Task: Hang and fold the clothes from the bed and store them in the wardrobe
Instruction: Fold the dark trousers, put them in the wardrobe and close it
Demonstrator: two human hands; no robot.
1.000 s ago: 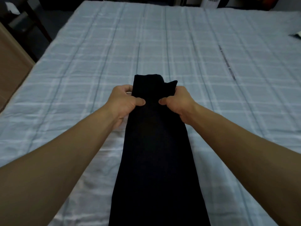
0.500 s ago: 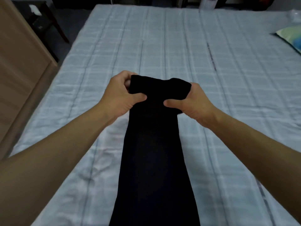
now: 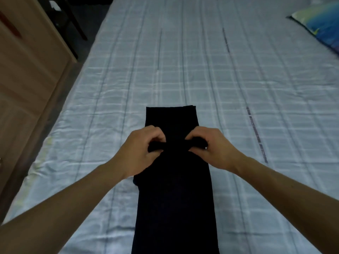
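A long black garment lies lengthwise on the bed, reaching from the near edge of the view toward the middle. Its far end lies flat beyond my hands. My left hand grips a raised fold of the cloth on the left side, fingers curled round it. My right hand grips the same fold on the right side. The fold runs across the garment between both hands.
The bed carries a light blue checked sheet. A wooden wardrobe stands along the left. A blue and green pillow lies at the far right. A dark chair stands past the wardrobe.
My hands have lifted a fold further back along the garment, so its far end now lies flat beyond them. The view has tilted, bringing the wardrobe and pillow further in.
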